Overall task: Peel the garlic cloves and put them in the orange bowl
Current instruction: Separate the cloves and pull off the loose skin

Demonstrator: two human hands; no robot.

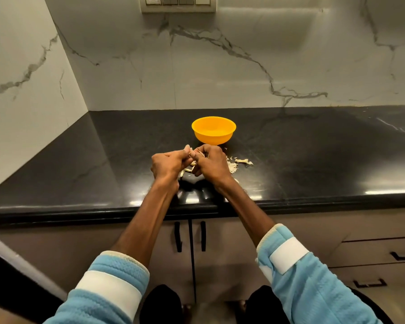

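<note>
Pinching one garlic clove (192,152), left hand (167,163) and right hand (209,163) half-cover loose skins (240,163) on the counter (80,160); orange bowl (213,130) sits just behind.

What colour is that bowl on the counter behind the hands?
Plain orange-yellow, no pattern; the bowl shows clearly in the head view.

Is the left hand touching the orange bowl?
Apart. The head view shows a strip of dark countertop between the left hand and the orange bowl; the hand pinches a garlic clove with the right hand.
</note>
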